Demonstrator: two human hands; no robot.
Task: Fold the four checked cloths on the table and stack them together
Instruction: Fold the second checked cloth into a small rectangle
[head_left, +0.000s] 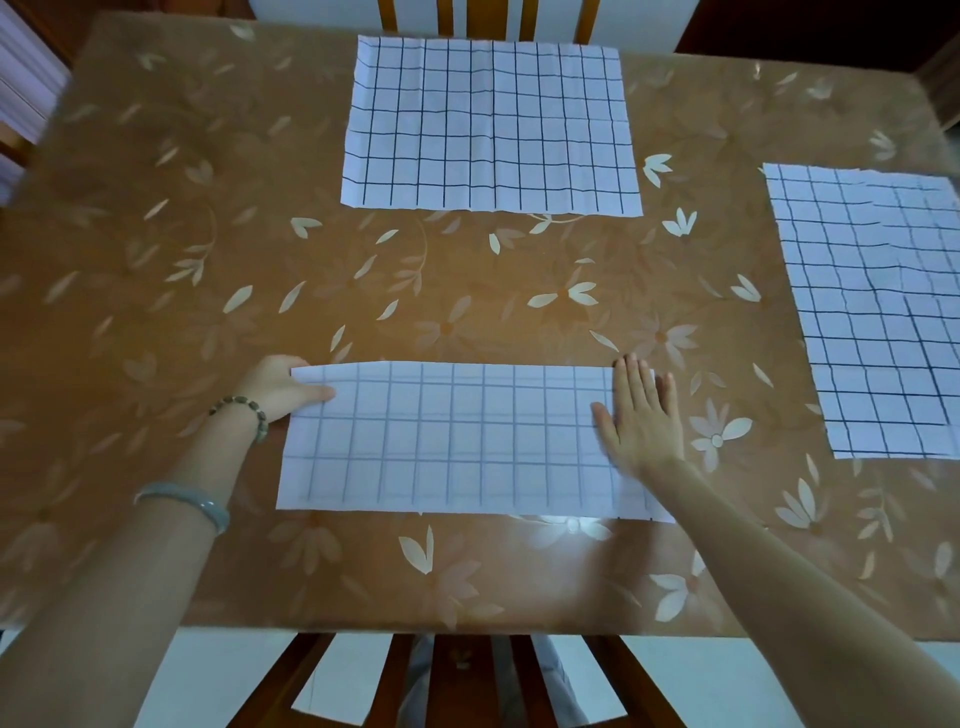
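Pinching the far left corner of the folded cloth, your left hand is gripping it with the thumb on top, while your right hand is lying flat and open, fingers straight, across the right end. That cloth is sitting doubled into a long strip just in front of you, near the front edge of the tabletop.

The risk is starting here. The right hand is only pressing, not holding, so if you are bringing the left end across for the next fold, the two layers are liable to be sliding over each other and skewing the edges. At the near right corner the lower layer is peeking out past the upper one, and another fold is going to be locking that error in. The tabletop covering is looking glossy, so a quick pull is likely dragging the whole strip along.

Further out on your right, the right-side cloth is lying open and running off the frame. It may be two cloths overlapping, though the view there is too distorted to say. A careless sweep of your right arm is risking rucking it.

Farthest away, the far cloth is lying flat and unfolded, well apart from your hands.
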